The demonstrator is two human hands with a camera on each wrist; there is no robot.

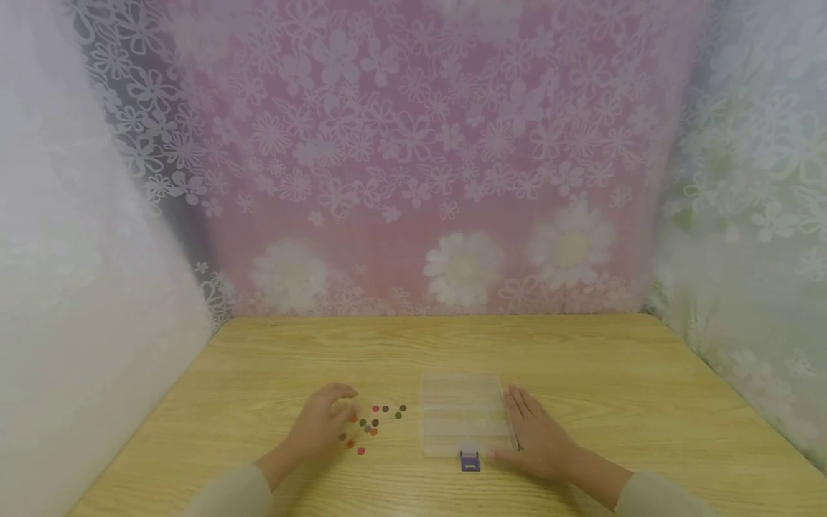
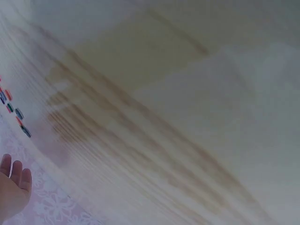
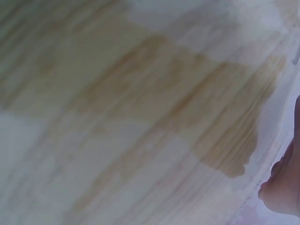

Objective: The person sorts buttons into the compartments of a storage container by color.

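A clear plastic box [image 1: 460, 416] with compartments and a purple latch [image 1: 470, 461] at its front sits on the wooden table. Along its right side lies my right hand [image 1: 543, 445], fingers straight, with the thumb by the front edge next to the latch. Several small round discs [image 1: 374, 423], red, orange, green and dark, lie scattered left of the box. Over the left edge of these discs is my left hand [image 1: 323, 420], its fingers loosely bent, with nothing visibly held. In the left wrist view, the discs [image 2: 10, 108] appear beyond the fingers [image 2: 17, 168].
The light wood table [image 1: 291, 359] reaches back to a pink flowered curtain [image 1: 413, 179]. Pale cloth hangs [image 1: 84, 237] on the left and a flowered one [image 1: 756, 237] on the right.
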